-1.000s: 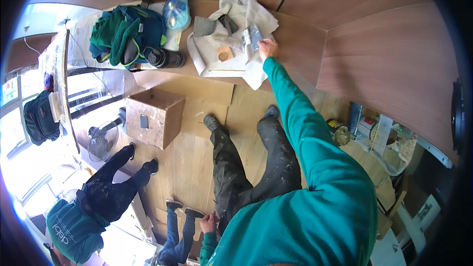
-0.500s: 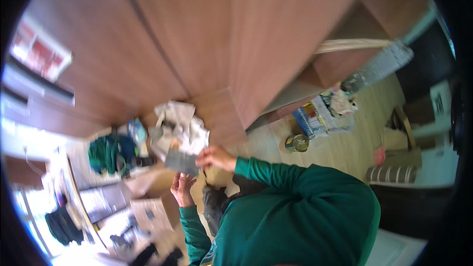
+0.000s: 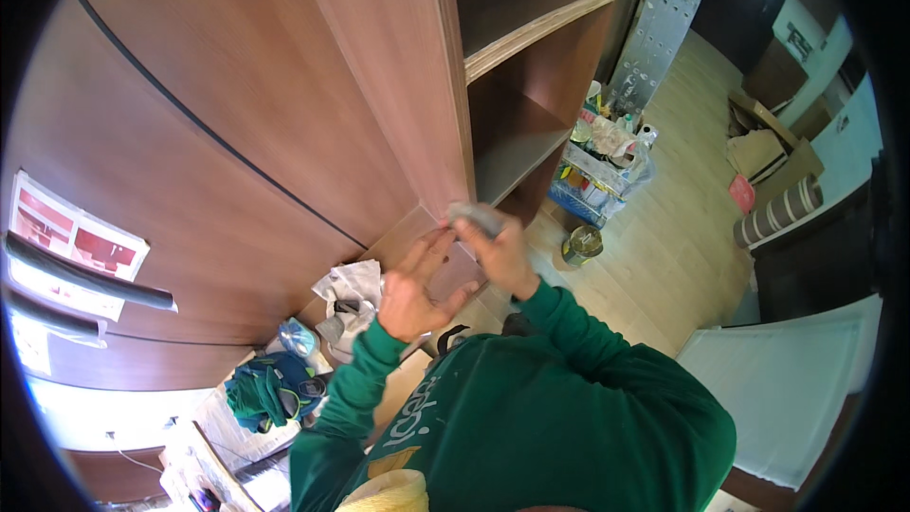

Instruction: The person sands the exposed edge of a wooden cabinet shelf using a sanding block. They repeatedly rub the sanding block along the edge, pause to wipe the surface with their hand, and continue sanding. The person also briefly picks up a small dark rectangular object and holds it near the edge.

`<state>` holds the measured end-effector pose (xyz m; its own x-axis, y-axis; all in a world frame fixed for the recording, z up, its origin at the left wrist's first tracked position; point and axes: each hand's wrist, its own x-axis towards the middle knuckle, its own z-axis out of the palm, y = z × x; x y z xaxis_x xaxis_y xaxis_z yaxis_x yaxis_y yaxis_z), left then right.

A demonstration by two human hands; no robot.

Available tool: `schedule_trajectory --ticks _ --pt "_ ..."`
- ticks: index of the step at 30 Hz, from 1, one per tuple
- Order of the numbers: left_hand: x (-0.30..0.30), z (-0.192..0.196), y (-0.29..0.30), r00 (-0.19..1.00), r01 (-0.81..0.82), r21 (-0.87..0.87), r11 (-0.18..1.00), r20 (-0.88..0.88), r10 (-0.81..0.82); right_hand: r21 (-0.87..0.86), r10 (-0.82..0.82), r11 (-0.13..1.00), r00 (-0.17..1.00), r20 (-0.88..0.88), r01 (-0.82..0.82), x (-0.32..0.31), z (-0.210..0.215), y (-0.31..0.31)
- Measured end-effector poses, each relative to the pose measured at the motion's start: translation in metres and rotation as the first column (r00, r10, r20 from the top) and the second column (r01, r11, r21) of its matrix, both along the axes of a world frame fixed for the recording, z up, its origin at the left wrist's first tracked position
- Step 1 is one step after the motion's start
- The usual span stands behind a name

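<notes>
A small grey piece [image 3: 485, 218], blurred, is gripped in my right hand [image 3: 502, 261] beside the lower front edge of the brown wooden shelf unit [image 3: 469, 147]. It looks like the flat, sandpaper-like sheet seen earlier; whether it is folded I cannot tell. My left hand [image 3: 409, 294] holds nothing. Its fingers reach toward the same corner with the thumb spread apart, and the fingertips lie close to my right hand. Behind the hands, a low brown board [image 3: 455, 275] at the base of the unit is partly hidden.
Crumpled pale cloth or paper [image 3: 351, 284] and a green-and-blue bag [image 3: 270, 389] lie to the left. An open tin [image 3: 581, 245] and a crate of supplies [image 3: 597, 180] stand on the floor at right. Beyond them leans a grey metal plank [image 3: 656, 38]. Dark handles [image 3: 90, 270] stick out at far left.
The grey sheet was between both hands over the pale cloth; now only my right hand has it, at the unit's edge. My left hand has let go. The view has turned.
</notes>
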<state>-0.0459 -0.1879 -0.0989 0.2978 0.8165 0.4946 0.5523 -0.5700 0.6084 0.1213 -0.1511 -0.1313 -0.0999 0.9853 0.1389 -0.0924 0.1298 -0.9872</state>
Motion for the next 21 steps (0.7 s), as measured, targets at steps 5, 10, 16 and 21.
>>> schedule_trajectory --ticks 5,10,16,21 --pt "-0.027 0.102 0.034 0.999 -0.036 0.34 0.94 0.019 0.031 0.019 -0.184 0.98 0.947 -0.264 0.196 0.049 0.033 0.044" --pt "0.002 0.12 0.088 0.988 -0.103 0.461 0.881 0.148 0.038 0.092 -0.125 0.982 0.934 -0.335 0.164 0.063 0.068 0.094" --pt "0.048 0.062 0.142 0.961 -0.266 0.16 0.951 -0.03 0.274 0.186 -0.175 0.959 0.962 -0.211 0.216 0.049 0.09 0.125" --pt "0.049 0.049 0.155 0.921 -0.375 0.122 0.919 -0.061 0.384 0.213 -0.192 0.95 0.964 -0.183 0.229 0.044 0.093 0.141"
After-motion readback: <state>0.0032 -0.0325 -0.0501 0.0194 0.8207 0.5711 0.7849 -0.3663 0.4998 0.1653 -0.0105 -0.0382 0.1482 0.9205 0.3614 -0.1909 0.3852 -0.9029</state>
